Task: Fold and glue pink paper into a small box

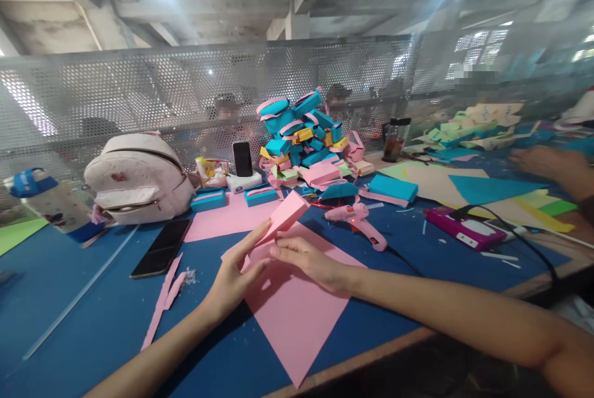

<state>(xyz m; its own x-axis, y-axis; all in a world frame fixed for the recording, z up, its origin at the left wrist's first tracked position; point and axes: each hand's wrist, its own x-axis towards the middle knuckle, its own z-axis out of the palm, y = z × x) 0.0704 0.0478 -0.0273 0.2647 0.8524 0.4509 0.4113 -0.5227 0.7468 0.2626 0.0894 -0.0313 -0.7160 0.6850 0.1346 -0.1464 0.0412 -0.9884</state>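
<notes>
Between my two hands a small folded pink paper box (288, 215) is held tilted above a large sheet of pink paper (304, 330). My left hand (241, 262) grips the box's left side, with its fingers along the edge and the thumb below. My right hand (309, 262) pinches the lower right end of the box; its fingertips are partly hidden behind the thumb. Just right of the box lies a pink hot glue gun (357, 221), its cord running off toward the right.
At the back stands a heap of blue, pink and yellow paper boxes (306, 138). To the left are a white backpack (139, 178), a black phone (161, 248) and a tumbler (55, 206). A purple power strip (464, 229) lies right, near another person's hand (538, 163).
</notes>
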